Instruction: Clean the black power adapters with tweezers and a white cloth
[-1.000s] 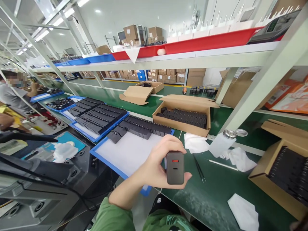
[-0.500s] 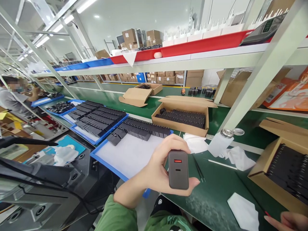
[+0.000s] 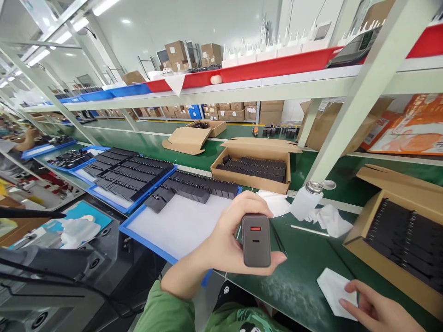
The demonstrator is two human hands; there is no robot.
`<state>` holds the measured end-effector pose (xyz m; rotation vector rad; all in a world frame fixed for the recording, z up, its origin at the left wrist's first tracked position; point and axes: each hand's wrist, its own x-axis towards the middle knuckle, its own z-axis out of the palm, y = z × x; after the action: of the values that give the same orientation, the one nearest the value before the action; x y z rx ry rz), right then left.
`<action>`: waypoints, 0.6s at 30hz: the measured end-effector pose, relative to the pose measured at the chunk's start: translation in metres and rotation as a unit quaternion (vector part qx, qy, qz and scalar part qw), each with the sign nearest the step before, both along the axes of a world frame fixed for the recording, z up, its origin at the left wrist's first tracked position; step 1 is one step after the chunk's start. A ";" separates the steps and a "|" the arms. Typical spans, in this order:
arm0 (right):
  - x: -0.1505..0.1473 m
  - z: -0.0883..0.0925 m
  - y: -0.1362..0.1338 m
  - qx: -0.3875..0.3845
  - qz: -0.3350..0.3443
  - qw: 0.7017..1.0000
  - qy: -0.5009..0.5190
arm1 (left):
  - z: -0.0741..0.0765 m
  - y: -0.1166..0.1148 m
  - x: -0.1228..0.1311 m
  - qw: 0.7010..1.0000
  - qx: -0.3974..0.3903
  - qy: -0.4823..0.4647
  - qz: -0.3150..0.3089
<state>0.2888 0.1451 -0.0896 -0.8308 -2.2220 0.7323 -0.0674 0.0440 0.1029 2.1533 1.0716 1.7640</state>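
My left hand (image 3: 224,240) is wrapped round a dark grey wall charger (image 3: 256,240), held up before me. The charger's end face, with one red USB port and one small black port, is turned towards me. At the lower right, my right hand (image 3: 375,306) has its thumb and index finger apart over the edge of a folded white wiping cloth (image 3: 334,288) on the green bench. Whether the fingertips touch the cloth I cannot tell. Black tweezers (image 3: 278,240) lie just behind the charger, partly hidden by it.
A blue-rimmed tray (image 3: 145,246) holds black chargers to the left. Cardboard boxes of chargers stand behind (image 3: 251,182) and at right (image 3: 398,276). Near the shelf post (image 3: 341,133) are a dispenser bottle (image 3: 306,203), a crumpled cloth (image 3: 332,221) and a thin white stick (image 3: 309,230).
My right hand has come in from the lower right corner to the white cloth. My left hand keeps the charger at much the same place. The view has turned slightly right.
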 end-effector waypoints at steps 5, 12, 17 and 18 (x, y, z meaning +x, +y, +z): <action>-0.027 0.030 -0.015 -0.192 -0.020 0.947 -0.255 | -0.003 0.004 0.002 1.000 0.007 0.011 -0.024; -0.049 0.044 -0.031 -0.233 0.014 0.929 -0.287 | -0.002 0.004 0.002 0.999 0.009 0.016 -0.045; -0.056 0.062 -0.034 -0.195 0.031 0.938 -0.286 | -0.003 0.004 0.004 0.998 0.011 0.017 -0.058; -0.058 0.068 -0.035 -0.185 0.036 0.941 -0.279 | -0.003 0.004 0.005 0.998 0.010 0.018 -0.060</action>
<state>0.2307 0.1104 -0.0219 -1.2743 -2.6635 1.0779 -0.0626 0.0485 0.0997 2.2195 0.9149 1.6969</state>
